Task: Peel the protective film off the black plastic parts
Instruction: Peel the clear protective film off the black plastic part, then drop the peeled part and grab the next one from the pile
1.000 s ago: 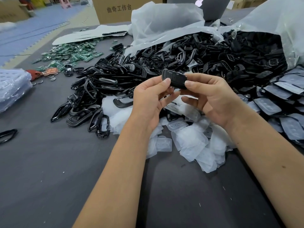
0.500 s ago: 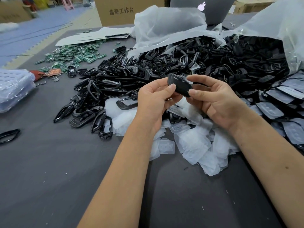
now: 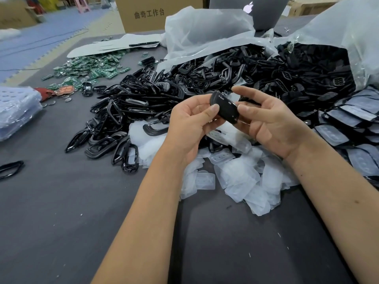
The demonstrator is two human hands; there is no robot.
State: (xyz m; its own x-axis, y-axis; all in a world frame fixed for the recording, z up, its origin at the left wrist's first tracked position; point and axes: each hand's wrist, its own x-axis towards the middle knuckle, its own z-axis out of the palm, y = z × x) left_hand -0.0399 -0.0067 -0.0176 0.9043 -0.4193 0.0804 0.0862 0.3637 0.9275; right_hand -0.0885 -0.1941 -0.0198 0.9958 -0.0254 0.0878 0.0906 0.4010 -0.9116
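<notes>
I hold one black plastic part (image 3: 224,108), a curved glossy shell, in front of me above the table. My left hand (image 3: 190,124) pinches its left end with the thumb on top. My right hand (image 3: 266,119) grips its right end, thumb against the edge, index finger stretched above. Below my hands lies a heap of peeled clear film pieces (image 3: 242,177). A big pile of black plastic frames (image 3: 143,105) spreads behind and to the left. Film-covered black parts (image 3: 348,128) are stacked at the right.
Two large clear plastic bags (image 3: 205,35) spill black parts at the back. Green circuit boards (image 3: 92,70) lie at the far left. A blister tray stack (image 3: 16,107) sits at the left edge. A cardboard box (image 3: 151,13) and a laptop (image 3: 256,9) stand behind. Dark table mat (image 3: 61,212).
Both hands have turned the black part, so it now tilts with its rounded end up and left. My right index finger has lifted off the part.
</notes>
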